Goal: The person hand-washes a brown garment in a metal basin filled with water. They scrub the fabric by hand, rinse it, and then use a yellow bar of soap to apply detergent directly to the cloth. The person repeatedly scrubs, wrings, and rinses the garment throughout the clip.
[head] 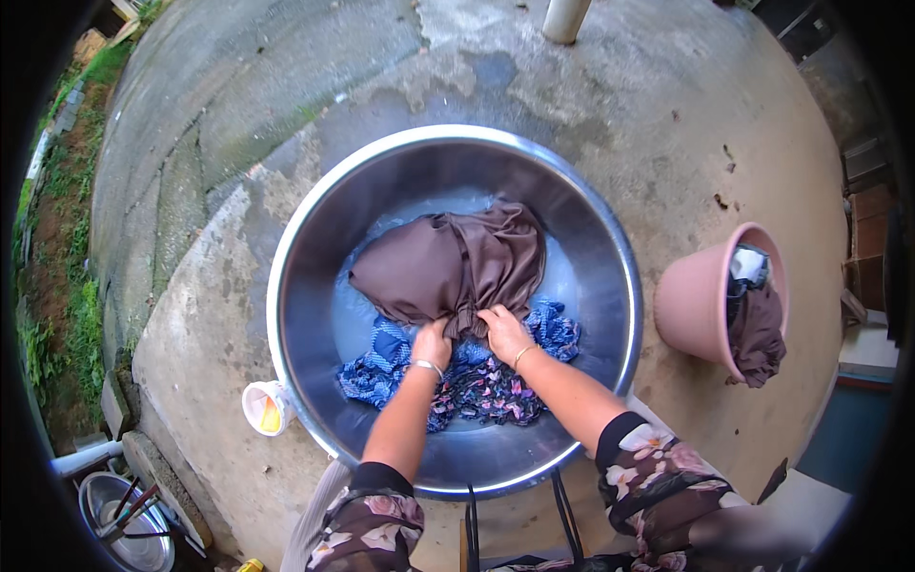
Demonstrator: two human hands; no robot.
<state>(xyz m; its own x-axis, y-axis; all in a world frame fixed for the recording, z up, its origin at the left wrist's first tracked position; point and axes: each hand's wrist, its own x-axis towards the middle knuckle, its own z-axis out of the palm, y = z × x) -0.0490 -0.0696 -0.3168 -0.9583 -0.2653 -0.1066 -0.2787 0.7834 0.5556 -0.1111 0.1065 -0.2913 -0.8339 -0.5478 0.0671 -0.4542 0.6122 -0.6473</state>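
Observation:
A large metal basin (457, 136) stands before me with cloudy water (565, 264) in its bottom. In it lies a wet brown garment (414, 264), bunched and partly puffed up. My left hand (432, 347) and my right hand (506, 334) grip its gathered near edge from either side, close together. Under and nearer than my hands are a blue patterned cloth (389, 357) and a dark cloth with pink flowers (500, 393), both crumpled in the water. My left fingertips are partly hidden by the brown fabric.
A pink bucket (690, 300) with clothes (761, 329) hanging over its rim leans at the right. A small white tub (257, 397) holding something yellow stands by the basin's left side. A post (565, 21) rises ahead. Another metal bowl (143, 547) lies at lower left.

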